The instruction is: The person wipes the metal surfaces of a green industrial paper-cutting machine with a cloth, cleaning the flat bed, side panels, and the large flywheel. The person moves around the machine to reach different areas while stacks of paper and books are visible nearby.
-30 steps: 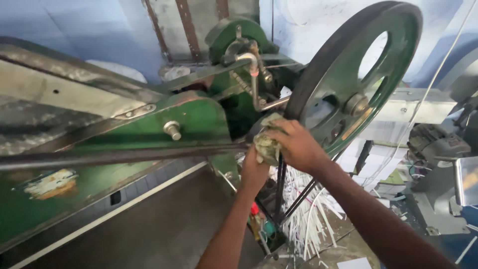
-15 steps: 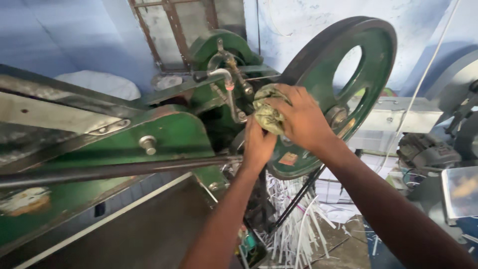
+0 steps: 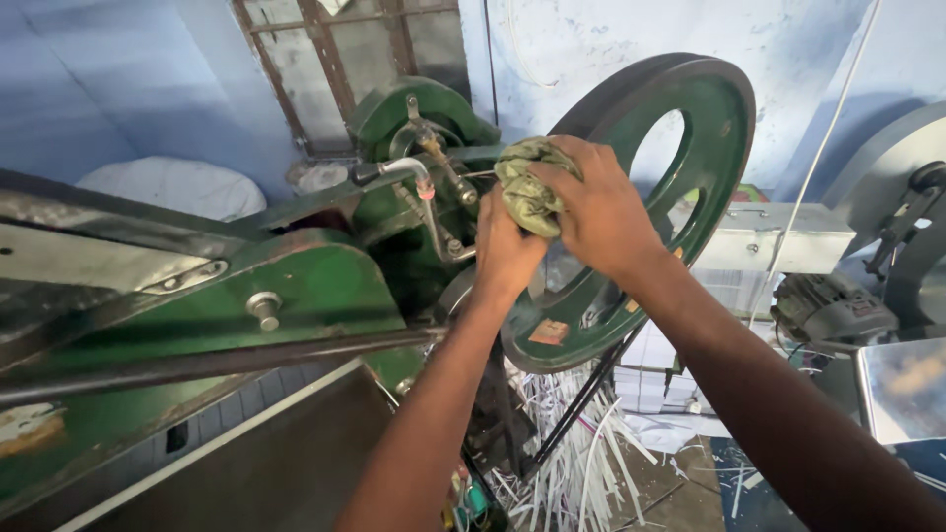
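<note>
Both my hands meet on a crumpled, dirty green rag (image 3: 530, 187) held in the air beside a green machine. My right hand (image 3: 601, 207) wraps over the rag from the right. My left hand (image 3: 505, 251) grips it from below and behind. The rag hovers in front of the big green flywheel (image 3: 709, 128), close to a curved metal pipe with a small fitting (image 3: 426, 187). Part of the rag is hidden under my fingers.
The green machine body (image 3: 296, 286) with a long dark bar (image 3: 197, 365) fills the left side. A drive belt (image 3: 581, 399) runs down from the flywheel. Several white paper strips (image 3: 581, 463) litter the floor. An electric motor (image 3: 833, 305) sits at right.
Both hands have lifted the rag upward, from beside the flywheel hub to the level of the pipe fitting. The view has shifted a little lower and left.
</note>
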Tool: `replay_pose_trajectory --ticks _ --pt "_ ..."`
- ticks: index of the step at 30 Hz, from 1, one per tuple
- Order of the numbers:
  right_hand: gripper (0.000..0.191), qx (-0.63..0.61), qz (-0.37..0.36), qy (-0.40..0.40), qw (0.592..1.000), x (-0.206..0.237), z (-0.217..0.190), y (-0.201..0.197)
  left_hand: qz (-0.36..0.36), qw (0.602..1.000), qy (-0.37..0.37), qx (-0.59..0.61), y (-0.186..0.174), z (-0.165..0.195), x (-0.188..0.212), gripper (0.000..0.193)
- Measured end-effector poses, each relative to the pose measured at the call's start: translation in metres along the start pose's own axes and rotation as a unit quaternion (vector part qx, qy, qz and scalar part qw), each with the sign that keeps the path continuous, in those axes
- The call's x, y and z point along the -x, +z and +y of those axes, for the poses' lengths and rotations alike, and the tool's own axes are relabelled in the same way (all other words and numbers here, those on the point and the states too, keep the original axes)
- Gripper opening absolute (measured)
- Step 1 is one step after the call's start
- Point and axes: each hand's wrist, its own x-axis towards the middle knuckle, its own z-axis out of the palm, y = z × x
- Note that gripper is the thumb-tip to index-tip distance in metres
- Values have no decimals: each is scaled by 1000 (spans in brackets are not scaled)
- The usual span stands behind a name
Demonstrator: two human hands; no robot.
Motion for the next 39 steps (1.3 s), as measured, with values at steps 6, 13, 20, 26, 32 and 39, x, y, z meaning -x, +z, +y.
replay_pose_trajectory --ticks 6,13,20,26,32,39 --pt "59 12 51 30 998 -1 24 8 -43 999 7 -28 13 -8 -29 57" --pt "55 27 110 54 992 -9 58 12 -120 991 57 -25 23 -15 -74 61" --pt "56 -15 143 76 987 1 97 21 -98 990 97 -14 44 -14 -97 52" --pt "59 -56 165 103 979 18 119 39 -86 986 115 -86 62 -3 -100 50" --pt "60 -42 205 106 972 33 153 49 -97 980 144 -101 83 3 -105 50" --pt "54 -58 219 87 970 53 228 37 -154 984 78 -37 114 12 -117 30"
